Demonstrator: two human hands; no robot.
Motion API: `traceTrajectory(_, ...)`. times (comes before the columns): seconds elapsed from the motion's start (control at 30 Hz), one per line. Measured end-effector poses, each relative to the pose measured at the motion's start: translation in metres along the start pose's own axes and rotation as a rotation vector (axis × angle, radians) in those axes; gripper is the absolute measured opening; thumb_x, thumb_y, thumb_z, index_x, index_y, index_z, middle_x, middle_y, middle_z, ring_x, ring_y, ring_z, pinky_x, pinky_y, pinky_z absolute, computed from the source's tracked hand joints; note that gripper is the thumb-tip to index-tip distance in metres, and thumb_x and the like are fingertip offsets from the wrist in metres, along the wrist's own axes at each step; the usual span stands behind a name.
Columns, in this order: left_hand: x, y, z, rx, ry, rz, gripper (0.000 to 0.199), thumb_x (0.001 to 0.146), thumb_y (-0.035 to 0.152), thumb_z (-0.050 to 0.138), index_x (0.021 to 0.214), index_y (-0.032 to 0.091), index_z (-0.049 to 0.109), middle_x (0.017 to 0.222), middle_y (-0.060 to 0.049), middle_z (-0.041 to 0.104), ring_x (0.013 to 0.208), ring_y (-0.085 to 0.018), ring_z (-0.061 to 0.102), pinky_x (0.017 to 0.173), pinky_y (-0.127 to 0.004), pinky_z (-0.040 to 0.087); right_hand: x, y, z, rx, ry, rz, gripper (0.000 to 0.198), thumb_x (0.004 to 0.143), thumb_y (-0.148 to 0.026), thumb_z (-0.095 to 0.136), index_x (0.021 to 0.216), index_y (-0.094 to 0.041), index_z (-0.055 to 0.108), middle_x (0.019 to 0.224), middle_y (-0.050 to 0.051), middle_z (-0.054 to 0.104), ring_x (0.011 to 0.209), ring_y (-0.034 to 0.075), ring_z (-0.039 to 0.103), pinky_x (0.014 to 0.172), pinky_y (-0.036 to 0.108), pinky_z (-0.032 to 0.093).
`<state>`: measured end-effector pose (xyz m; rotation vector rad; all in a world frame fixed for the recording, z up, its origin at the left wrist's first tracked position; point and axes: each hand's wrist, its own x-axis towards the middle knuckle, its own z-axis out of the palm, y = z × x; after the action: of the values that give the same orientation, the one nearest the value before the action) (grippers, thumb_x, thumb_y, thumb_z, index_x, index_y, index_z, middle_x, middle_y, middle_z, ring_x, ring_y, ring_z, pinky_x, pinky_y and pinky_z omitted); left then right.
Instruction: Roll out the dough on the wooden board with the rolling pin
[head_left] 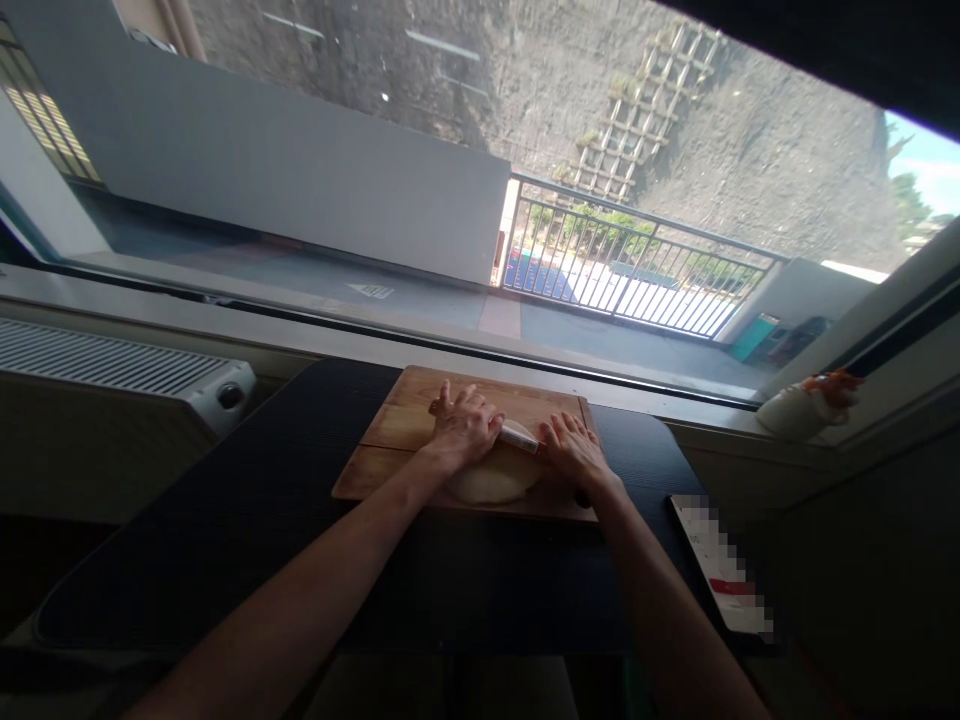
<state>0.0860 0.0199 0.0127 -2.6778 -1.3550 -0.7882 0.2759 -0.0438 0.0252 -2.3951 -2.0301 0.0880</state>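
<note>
Pale flattened dough (pixel 491 478) lies on a wooden board (pixel 375 472). Across its far part runs a slim rolling pin (pixel 519 437), slanting down to the right, with a whitish section showing between my hands. My left hand (pixel 463 425) presses palm down over the pin's left part, its thumb toward the middle and the pin's brown end showing just past the fingers. Over the right part lies my right hand (pixel 574 448), fingers pointing away from me and closed down on the pin. Both hands hide much of the pin, and its right end cannot be seen.
The board rests on a black table (pixel 247 520) against a wide window. A phone (pixel 720 560) lies at the table's right edge. Left of the table is a white radiator (pixel 127 365). A white pot (pixel 795 412) stands on the sill at right.
</note>
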Motion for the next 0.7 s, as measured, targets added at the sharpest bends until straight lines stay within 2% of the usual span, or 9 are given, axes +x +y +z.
traceTrajectory(0.07, -0.006, 0.0, -0.003, 0.001, 0.001, 0.012, 0.037, 0.092, 0.038, 0.033, 0.088, 0.023, 0.066, 0.099, -0.004, 0.067, 0.116, -0.024, 0.047, 0.109, -0.057, 0.005, -0.011, -0.005, 0.005, 0.016, 0.048, -0.001, 0.061, 0.095, -0.049, 0.009, 0.14, -0.016, 0.033, 0.148, 0.011, 0.027, 0.138, 0.022, 0.018, 0.109, 0.044, 0.019)
traceTrajectory(0.17, -0.032, -0.003, -0.013, -0.006, 0.016, 0.028, 0.035, 0.092, 0.038, 0.033, 0.103, 0.024, 0.062, 0.11, -0.005, 0.064, 0.117, -0.023, 0.046, 0.11, -0.054, 0.005, -0.06, -0.021, 0.027, 0.053, 0.184, -0.091, 0.061, 0.095, -0.049, 0.015, 0.142, -0.014, 0.031, 0.148, 0.008, 0.028, 0.139, 0.022, 0.014, 0.112, 0.042, 0.013)
traceTrajectory(0.23, -0.051, -0.006, -0.019, -0.011, 0.029, 0.039, 0.034, 0.092, 0.037, 0.033, 0.112, 0.024, 0.058, 0.119, -0.005, 0.06, 0.121, -0.023, 0.043, 0.11, -0.054, 0.005, -0.092, -0.03, 0.04, 0.075, 0.262, -0.166, 0.061, 0.093, -0.05, 0.021, 0.143, -0.015, 0.026, 0.15, 0.007, 0.024, 0.139, 0.021, 0.012, 0.113, 0.041, 0.01)
traceTrajectory(0.3, -0.064, -0.008, -0.024, -0.005, 0.037, 0.039, 0.035, 0.092, 0.037, 0.035, 0.116, 0.025, 0.056, 0.121, -0.005, 0.058, 0.123, -0.024, 0.041, 0.11, -0.054, 0.004, -0.103, -0.033, 0.045, 0.085, 0.278, -0.187, 0.061, 0.093, -0.051, 0.023, 0.144, -0.017, 0.026, 0.15, 0.005, 0.022, 0.14, 0.02, 0.01, 0.113, 0.042, 0.008)
traceTrajectory(0.37, -0.068, -0.007, -0.026, 0.013, 0.038, 0.022, 0.035, 0.092, 0.038, 0.035, 0.117, 0.025, 0.056, 0.118, -0.006, 0.06, 0.119, -0.025, 0.044, 0.11, -0.055, 0.003, -0.085, -0.03, 0.039, 0.092, 0.247, -0.15, 0.058, 0.094, -0.05, 0.019, 0.142, -0.019, 0.029, 0.149, 0.004, 0.026, 0.14, 0.021, 0.01, 0.113, 0.045, 0.006)
traceTrajectory(0.47, -0.061, -0.005, -0.026, 0.049, 0.041, -0.01, 0.037, 0.092, 0.038, 0.035, 0.117, 0.023, 0.057, 0.106, -0.007, 0.063, 0.108, -0.025, 0.051, 0.11, -0.056, 0.003, -0.019, -0.024, 0.017, 0.123, 0.154, -0.044, 0.059, 0.094, -0.05, 0.013, 0.139, -0.019, 0.035, 0.149, 0.007, 0.027, 0.14, 0.022, 0.009, 0.111, 0.048, 0.006)
traceTrajectory(0.53, -0.056, -0.005, -0.027, 0.077, 0.047, -0.026, 0.038, 0.091, 0.037, 0.036, 0.118, 0.021, 0.057, 0.104, -0.008, 0.064, 0.104, -0.025, 0.053, 0.11, -0.056, 0.005, 0.029, -0.024, 0.002, 0.156, 0.096, -0.025, 0.057, 0.094, -0.051, 0.013, 0.137, -0.022, 0.038, 0.148, 0.006, 0.029, 0.139, 0.023, 0.014, 0.11, 0.049, 0.012)
traceTrajectory(0.6, -0.056, -0.006, -0.03, 0.1, 0.047, -0.039, 0.038, 0.09, 0.035, 0.038, 0.122, 0.02, 0.054, 0.104, -0.008, 0.063, 0.103, -0.025, 0.053, 0.11, -0.057, 0.005, 0.063, -0.029, -0.007, 0.173, 0.076, -0.028, 0.057, 0.094, -0.051, 0.012, 0.135, -0.023, 0.041, 0.146, 0.007, 0.033, 0.137, 0.024, 0.021, 0.108, 0.049, 0.018)
traceTrajectory(0.7, -0.068, -0.009, -0.038, 0.109, 0.036, -0.052, 0.038, 0.09, 0.03, 0.039, 0.125, 0.021, 0.051, 0.107, -0.007, 0.063, 0.103, -0.024, 0.053, 0.11, -0.058, 0.003, 0.068, -0.038, -0.005, 0.176, 0.096, -0.042, 0.059, 0.095, -0.05, 0.007, 0.138, -0.022, 0.036, 0.148, 0.006, 0.029, 0.138, 0.022, 0.019, 0.109, 0.046, 0.017)
